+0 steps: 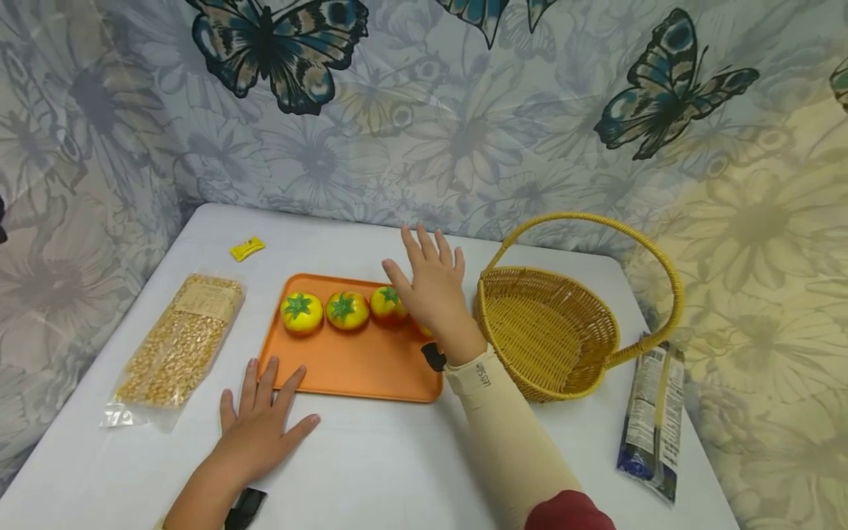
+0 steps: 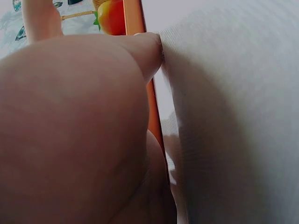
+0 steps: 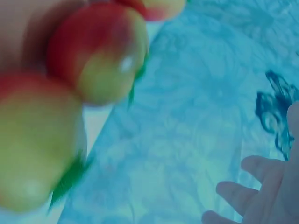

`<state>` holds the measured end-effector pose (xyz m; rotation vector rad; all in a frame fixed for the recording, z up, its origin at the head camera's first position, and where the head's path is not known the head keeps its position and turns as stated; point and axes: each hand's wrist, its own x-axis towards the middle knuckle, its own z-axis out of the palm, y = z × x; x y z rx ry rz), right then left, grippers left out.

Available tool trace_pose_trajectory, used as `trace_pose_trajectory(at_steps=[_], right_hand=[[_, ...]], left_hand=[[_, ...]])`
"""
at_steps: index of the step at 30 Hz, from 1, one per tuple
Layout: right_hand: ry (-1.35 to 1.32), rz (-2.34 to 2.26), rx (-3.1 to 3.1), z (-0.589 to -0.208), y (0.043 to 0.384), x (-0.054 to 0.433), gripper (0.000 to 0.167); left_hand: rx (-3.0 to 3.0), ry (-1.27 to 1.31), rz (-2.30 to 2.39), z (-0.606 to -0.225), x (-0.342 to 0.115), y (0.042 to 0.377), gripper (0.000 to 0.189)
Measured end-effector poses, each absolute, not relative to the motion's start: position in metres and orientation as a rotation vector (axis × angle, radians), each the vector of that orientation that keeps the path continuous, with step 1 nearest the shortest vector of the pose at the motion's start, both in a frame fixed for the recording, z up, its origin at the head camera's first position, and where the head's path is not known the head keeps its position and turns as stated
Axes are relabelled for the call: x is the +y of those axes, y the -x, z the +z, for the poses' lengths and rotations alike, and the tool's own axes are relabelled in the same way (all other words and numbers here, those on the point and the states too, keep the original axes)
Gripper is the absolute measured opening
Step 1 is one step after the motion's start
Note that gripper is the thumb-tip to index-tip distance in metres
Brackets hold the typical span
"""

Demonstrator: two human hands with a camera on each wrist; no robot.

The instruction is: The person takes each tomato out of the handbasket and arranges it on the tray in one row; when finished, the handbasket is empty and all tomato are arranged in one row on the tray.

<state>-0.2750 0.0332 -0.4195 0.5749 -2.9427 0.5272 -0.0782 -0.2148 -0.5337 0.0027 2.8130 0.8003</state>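
Note:
An orange tray (image 1: 361, 368) lies on the white table with several yellow-and-red toy tomatoes (image 1: 347, 311) with green star-shaped tops in a row along its back. My left hand (image 1: 255, 430) is spread flat at the tray's front left, its fingertips reaching the near rim; its thumb (image 2: 145, 51) shows beside that rim in the left wrist view. Above the tray's right end, my right hand (image 1: 433, 291) is stretched out with fingers apart and holds nothing. Its wrist partly hides the rightmost tomato (image 1: 425, 330). In the right wrist view, blurred tomatoes (image 3: 100, 56) appear close by.
A yellow wicker basket (image 1: 612, 342) with a tall handle stands right of the tray. Farther right lies a dark printed packet (image 1: 652, 416). A clear bag of corn kernels (image 1: 175, 346) lies at left, with a small yellow sachet (image 1: 248, 249) behind it. Patterned cloth (image 1: 464, 147) hangs behind the table.

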Motion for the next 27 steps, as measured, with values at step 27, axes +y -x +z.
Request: trace_pose_trajectory(at_steps=[27], right_hand=[[-0.229, 0.62, -2.858, -0.445, 0.229, 0.128, 0.069]], left_hand=[[2.87, -0.081, 0.661, -0.512, -0.261, 0.107, 0.089]])
